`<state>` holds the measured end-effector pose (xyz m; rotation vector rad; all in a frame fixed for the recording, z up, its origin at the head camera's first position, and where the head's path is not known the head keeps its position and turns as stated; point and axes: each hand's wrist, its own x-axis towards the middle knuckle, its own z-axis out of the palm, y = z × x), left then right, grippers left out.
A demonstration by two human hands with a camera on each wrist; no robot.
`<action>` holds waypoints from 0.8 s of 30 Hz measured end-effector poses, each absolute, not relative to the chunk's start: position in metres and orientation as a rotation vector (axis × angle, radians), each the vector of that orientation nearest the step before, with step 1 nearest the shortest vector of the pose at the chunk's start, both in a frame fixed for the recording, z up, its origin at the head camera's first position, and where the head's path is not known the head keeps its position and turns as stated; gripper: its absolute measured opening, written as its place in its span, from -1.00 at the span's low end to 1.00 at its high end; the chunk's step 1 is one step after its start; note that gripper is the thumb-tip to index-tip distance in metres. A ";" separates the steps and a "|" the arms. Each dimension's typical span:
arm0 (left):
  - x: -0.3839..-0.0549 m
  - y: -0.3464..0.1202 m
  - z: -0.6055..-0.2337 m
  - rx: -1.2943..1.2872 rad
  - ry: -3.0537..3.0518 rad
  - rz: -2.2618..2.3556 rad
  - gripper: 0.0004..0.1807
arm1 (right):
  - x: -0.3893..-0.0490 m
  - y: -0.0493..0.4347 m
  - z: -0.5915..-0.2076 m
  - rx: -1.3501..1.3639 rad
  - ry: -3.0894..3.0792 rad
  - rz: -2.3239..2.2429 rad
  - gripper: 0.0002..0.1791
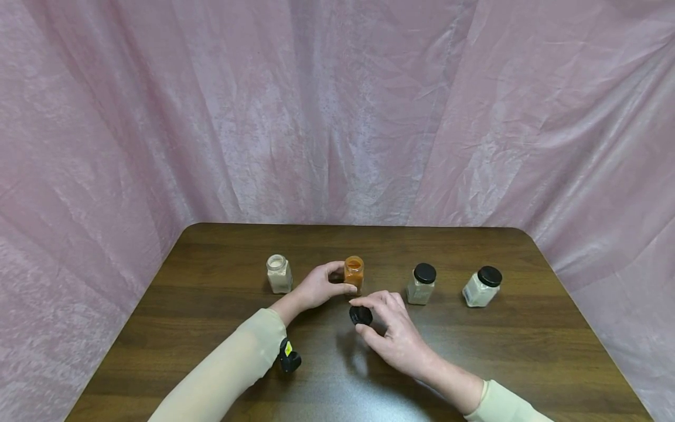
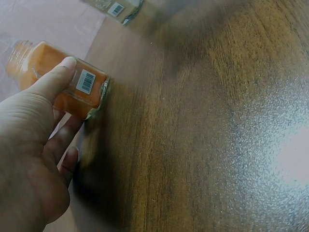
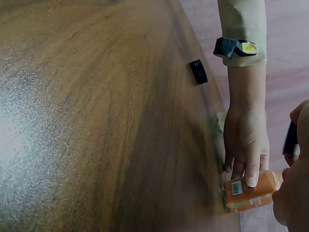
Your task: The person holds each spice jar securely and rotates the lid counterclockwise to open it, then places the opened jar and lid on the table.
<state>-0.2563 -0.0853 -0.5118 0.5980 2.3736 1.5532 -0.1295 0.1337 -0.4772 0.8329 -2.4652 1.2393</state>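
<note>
My left hand [image 1: 318, 287] grips a small glass jar of orange powder [image 1: 354, 275] between thumb and fingers. The jar stands upright on the table with its mouth uncovered; in the left wrist view the thumb presses near a barcode label [image 2: 85, 81]. Closer to me and slightly right, my right hand [image 1: 392, 334] pinches a black screw lid [image 1: 361, 315] by its edge, apart from the jar. To the left of my left hand stands a lidless jar of pale powder [image 1: 279, 276]. Another black lid [image 3: 198, 71] lies on the table, seen in the right wrist view.
Right of my hands are two jars with black lids on, one with pale beige contents [image 1: 420, 287] and one with whiter contents [image 1: 481, 288]. A black wrist device [image 3: 236, 48] sits on the left sleeve. Behind the wooden table [image 1: 221, 252] hangs a pink curtain [image 1: 327, 117].
</note>
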 end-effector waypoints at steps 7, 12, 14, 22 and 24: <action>-0.256 -0.085 -0.511 0.605 2.391 1.545 -0.47 | -0.129 0.134 -0.478 0.732 -2.484 1.349 -0.50; -0.256 -0.085 -0.510 0.588 2.385 1.539 -0.46 | -0.128 0.135 -0.479 0.711 -2.472 1.400 -0.43; -0.256 -0.085 -0.510 0.583 2.377 1.542 -0.45 | -0.128 0.135 -0.479 0.748 -2.447 1.374 -0.43; -0.256 -0.085 -0.510 0.593 2.386 1.546 -0.48 | -0.127 0.133 -0.482 0.658 -2.454 1.392 -0.53; -0.256 -0.085 -0.510 0.604 2.386 1.550 -0.49 | -0.126 0.133 -0.483 0.621 -2.481 1.408 -0.58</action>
